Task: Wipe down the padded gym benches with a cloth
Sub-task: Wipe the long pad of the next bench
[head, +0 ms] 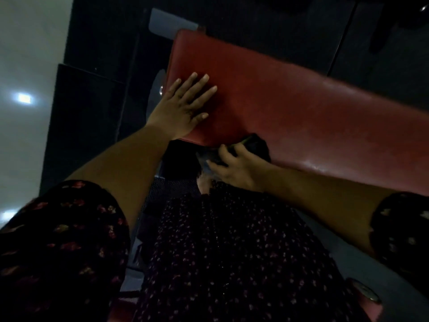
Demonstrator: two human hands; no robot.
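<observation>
A red padded bench [290, 108] runs from the upper middle to the right edge of the head view. My left hand [183, 105] lies flat on its left end, fingers straight and spread. My right hand [234, 168] grips a dark cloth [253, 145] at the bench's near edge, fingers curled round it. Part of the cloth hangs over the edge and is hard to make out in the dim light.
Dark floor and black machine frames surround the bench. A pale metal plate [171, 24] sits beyond its far end. A glossy white floor [25, 101] with light reflections lies at the left. My patterned dress [232, 263] fills the lower view.
</observation>
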